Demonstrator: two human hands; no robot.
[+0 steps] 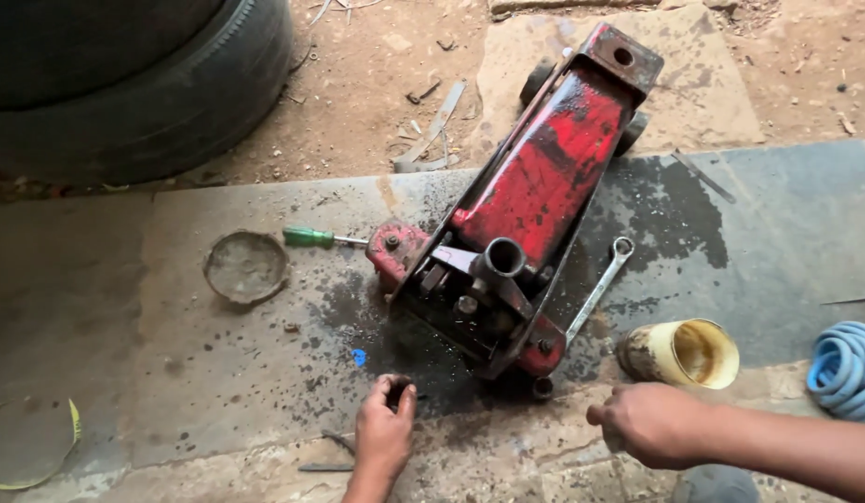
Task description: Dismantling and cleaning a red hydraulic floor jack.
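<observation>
The left hand [384, 430] rests low on the stone floor [218, 373], its fingertips pinched on one small dark part that is too small to make out. The right hand [648, 424] hangs just beside it to the right, curled into a loose fist; I cannot tell whether it holds anything. Just beyond both hands sits one red floor jack [535, 196], greasy and worn, lying slantwise across an oily dark patch. One spanner [600, 287] lies against the jack's right side. One dirty yellowish can [682, 353] lies on its side near the right hand, and one blue coiled hose [847, 366] shows at the right edge. To the left lie one green-handled screwdriver [310, 237] and one round grimy lid [246, 267]. A tyre [144, 93] fills the far left corner.
</observation>
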